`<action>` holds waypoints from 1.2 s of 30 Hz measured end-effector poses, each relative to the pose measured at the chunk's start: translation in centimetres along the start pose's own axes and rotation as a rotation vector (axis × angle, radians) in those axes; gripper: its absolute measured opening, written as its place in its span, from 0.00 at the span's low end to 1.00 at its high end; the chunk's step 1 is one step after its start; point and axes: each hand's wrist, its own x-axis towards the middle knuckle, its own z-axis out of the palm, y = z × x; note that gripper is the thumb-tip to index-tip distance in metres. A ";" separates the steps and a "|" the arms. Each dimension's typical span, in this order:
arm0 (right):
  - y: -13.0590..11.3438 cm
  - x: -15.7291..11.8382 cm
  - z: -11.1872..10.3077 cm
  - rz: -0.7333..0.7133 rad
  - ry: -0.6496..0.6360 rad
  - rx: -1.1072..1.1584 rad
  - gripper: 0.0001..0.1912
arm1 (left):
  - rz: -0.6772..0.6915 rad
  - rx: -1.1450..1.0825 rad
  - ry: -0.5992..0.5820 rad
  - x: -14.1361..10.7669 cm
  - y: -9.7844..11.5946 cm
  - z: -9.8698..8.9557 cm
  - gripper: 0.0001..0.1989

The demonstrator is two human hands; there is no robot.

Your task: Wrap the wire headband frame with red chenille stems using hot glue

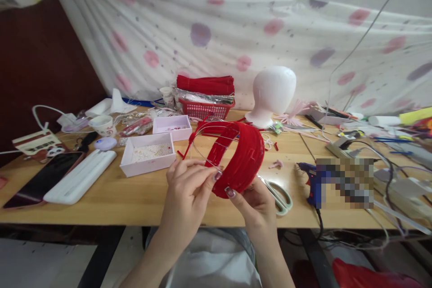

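Note:
Above the table's front edge, a wide red fuzzy band (pixel 245 159), curved like a headband, is held up between my two hands. Thin silvery wire (pixel 194 146) loops out from its left side. My left hand (pixel 189 184) is closed in a pinch on the wire at the band's near left edge. My right hand (pixel 259 202) grips the band's lower edge, thumb in front and the other fingers partly hidden behind. Pale green-handled scissors (pixel 285 200) lie just beyond my right hand, their blades partly covered by it.
White boxes of beads (pixel 147 168) stand left of the band. A white foam head (pixel 274 92) and a red basket (pixel 207 110) are at the back. A blue glue gun (pixel 312 180) with cables lies right. A phone (pixel 43 179) and white power bank (pixel 81 175) lie left.

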 end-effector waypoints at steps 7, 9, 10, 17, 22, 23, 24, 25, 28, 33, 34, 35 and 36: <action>1.3 -0.6 -0.3 -0.088 0.014 -0.270 0.05 | 0.129 0.029 0.139 1.5 1.4 -0.8 0.05; 1.3 -0.7 0.0 -0.135 0.013 -0.306 0.06 | 0.144 0.018 0.158 2.0 2.3 -0.1 0.04; 1.3 -0.8 0.2 -0.164 0.018 -0.330 0.07 | 0.135 0.016 0.160 2.2 2.6 0.4 0.04; 0.8 -0.7 0.2 -0.376 -0.012 -0.506 0.21 | 0.121 0.034 0.188 1.3 3.7 2.8 0.04; 0.8 -0.5 0.4 -0.485 -0.001 -0.524 0.22 | 0.216 0.098 0.210 0.7 3.8 3.1 0.08; 0.9 -0.5 0.4 -0.492 -0.003 -0.518 0.20 | 0.219 0.107 0.204 0.7 3.7 3.2 0.08; 0.9 -0.6 0.4 -0.493 -0.007 -0.512 0.19 | 0.213 0.110 0.192 0.7 3.7 3.2 0.08; 1.0 -0.7 0.4 -0.489 -0.012 -0.507 0.18 | 0.198 0.105 0.173 0.6 3.6 3.2 0.08; 1.0 -0.9 0.4 -0.459 -0.038 -0.503 0.15 | 0.152 0.040 0.107 0.7 3.5 3.1 0.07; 1.0 -1.0 0.1 -0.406 -0.039 -0.516 0.13 | 0.079 -0.164 0.048 1.2 3.5 2.1 0.06; 1.1 -1.0 0.0 -0.393 -0.032 -0.518 0.13 | 0.054 -0.222 0.048 1.4 3.5 1.9 0.05; 1.2 -1.1 -0.1 -0.382 -0.026 -0.522 0.12 | 0.025 -0.291 0.059 1.5 3.5 1.8 0.05; 1.3 -1.1 -0.1 -0.373 -0.023 -0.528 0.12 | -0.007 -0.372 0.080 1.7 3.4 1.6 0.04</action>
